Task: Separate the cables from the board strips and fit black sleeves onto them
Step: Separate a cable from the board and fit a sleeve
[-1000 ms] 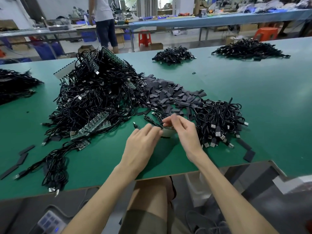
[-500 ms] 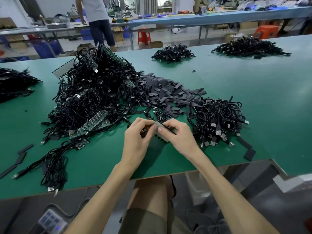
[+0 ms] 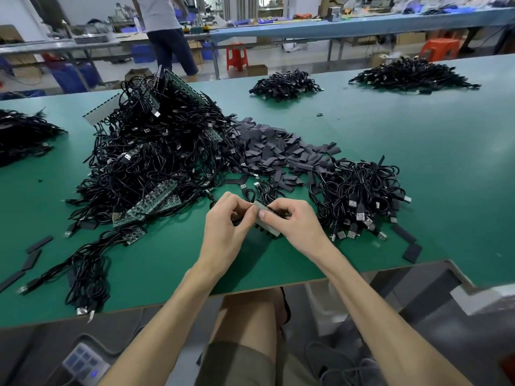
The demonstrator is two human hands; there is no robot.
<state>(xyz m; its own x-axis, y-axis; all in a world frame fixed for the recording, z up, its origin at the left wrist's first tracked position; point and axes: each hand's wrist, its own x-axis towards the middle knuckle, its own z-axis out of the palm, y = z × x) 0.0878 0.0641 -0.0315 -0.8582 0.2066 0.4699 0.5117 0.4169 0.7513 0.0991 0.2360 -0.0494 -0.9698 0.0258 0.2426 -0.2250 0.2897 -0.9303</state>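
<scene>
Both hands have closed in: left hand (image 3: pixel 223 228) and right hand (image 3: pixel 299 227) pinch one board strip (image 3: pixel 269 229) (grip narrow).

2 bare forearms (image 3: pixel 172 307); left hand (image 3: pixel 223 227) & right hand (image 3: pixel 295 227) bare too. Olive-khaki shorts (image 3: pixel 239 366), plain fabric, hem ends above 1 bare knee (image 3: pixel 250 310).

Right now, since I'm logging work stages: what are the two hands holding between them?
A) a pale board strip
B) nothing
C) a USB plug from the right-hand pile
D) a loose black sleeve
A: the left hand and right hand both pinch the pale board strip over the green table.
</scene>
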